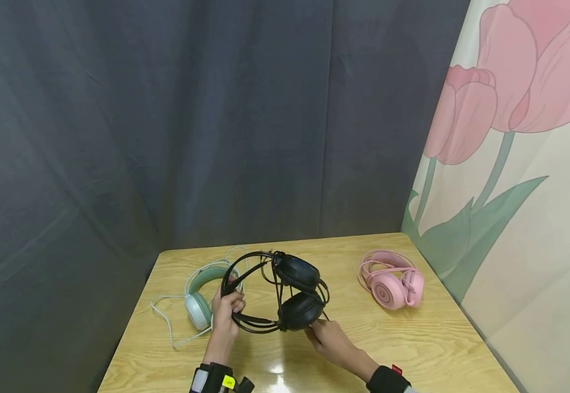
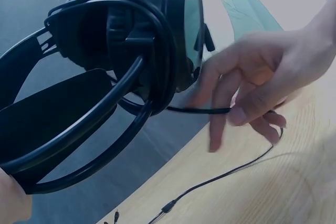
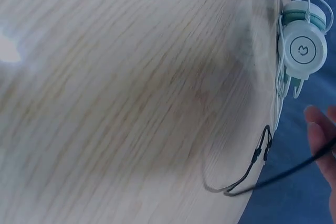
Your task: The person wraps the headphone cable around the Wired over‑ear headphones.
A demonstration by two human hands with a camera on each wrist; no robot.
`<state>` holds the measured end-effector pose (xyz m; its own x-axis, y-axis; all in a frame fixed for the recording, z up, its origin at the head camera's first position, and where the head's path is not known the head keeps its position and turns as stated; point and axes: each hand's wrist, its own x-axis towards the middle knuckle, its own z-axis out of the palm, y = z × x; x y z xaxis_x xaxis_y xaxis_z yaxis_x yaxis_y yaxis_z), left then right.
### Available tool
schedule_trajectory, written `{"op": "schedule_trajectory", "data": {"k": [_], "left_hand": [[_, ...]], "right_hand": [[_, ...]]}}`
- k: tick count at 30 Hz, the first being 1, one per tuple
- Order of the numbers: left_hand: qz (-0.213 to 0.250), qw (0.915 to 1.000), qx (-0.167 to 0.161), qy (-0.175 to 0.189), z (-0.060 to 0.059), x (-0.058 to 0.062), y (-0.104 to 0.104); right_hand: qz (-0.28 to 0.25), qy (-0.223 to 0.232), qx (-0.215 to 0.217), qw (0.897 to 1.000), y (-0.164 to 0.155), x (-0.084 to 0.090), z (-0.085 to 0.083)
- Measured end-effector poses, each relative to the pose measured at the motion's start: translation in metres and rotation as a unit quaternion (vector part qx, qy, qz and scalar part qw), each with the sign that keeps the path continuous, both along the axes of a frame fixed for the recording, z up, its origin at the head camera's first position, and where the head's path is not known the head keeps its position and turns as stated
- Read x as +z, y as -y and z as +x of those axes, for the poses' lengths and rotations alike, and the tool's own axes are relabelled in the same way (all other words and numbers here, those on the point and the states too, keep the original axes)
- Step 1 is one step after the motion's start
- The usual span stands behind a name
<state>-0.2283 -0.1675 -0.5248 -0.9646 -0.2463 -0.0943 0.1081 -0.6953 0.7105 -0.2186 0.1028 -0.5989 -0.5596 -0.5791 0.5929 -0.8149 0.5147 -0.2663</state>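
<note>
Nearest the camera, at about five o'clock of the black headphones, the right hand pinches the black cable between thumb and fingertips just below the lower ear cup; the left wrist view shows the remaining fingers hanging loose beneath it. At about nine o'clock, the left hand grips the band, fingers curled round it, and holds the headset tilted above the wooden table.

Several turns of cable already lie wound around the band and cups, so the winding looks partly done. A free tail runs from the pinching fingers down to the tabletop and ends in the plug tips, lying slack near the table edge; that stretch looks left to gather. How many turns are on, I cannot tell, since the cups hide part of the band.

Further back, at ten o'clock of the black set, the mint headphones lie flat with their white cord loose beside them. At two o'clock, well apart, the pink headphones rest with their cord coiled on top. Behind stands a dark curtain, and to the right a tulip-printed wall.
</note>
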Motion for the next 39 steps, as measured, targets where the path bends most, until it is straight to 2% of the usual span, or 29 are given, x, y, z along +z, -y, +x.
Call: {"op": "schedule_trajectory", "data": {"k": [4, 7, 14, 22, 28, 34, 37, 39], "left_hand": [[-0.009, 0.9998, 0.013, 0.013, 0.001, 0.0, -0.001], [-0.015, 0.9996, 0.02, 0.014, 0.001, 0.0, -0.001], [-0.02, 0.9986, 0.044, 0.022, 0.0, 0.002, -0.005], [-0.052, 0.9937, 0.09, 0.04, -0.001, -0.002, -0.007], [-0.097, 0.9848, 0.13, 0.062, 0.001, -0.003, -0.006], [-0.156, 0.9733, 0.149, 0.079, 0.004, -0.008, -0.005], [-0.186, 0.9666, 0.154, 0.086, 0.006, -0.01, -0.003], [-0.196, 0.9644, 0.156, 0.085, 0.007, -0.012, -0.002]], "right_hand": [[-0.011, -0.024, -0.013, 1.0, 0.006, 0.0, 0.001], [0.002, -0.025, -0.002, 1.0, 0.008, -0.001, 0.002], [0.075, 0.007, 0.054, 0.996, 0.013, 0.002, 0.012], [0.107, 0.033, 0.068, 0.991, 0.016, 0.016, 0.016], [0.084, -0.026, 0.076, 0.993, 0.017, 0.034, 0.015], [0.062, -0.096, 0.085, 0.99, 0.012, 0.053, 0.01], [0.064, -0.116, 0.077, 0.988, 0.008, 0.058, 0.007], [0.069, -0.114, 0.069, 0.989, 0.005, 0.059, 0.004]]}}
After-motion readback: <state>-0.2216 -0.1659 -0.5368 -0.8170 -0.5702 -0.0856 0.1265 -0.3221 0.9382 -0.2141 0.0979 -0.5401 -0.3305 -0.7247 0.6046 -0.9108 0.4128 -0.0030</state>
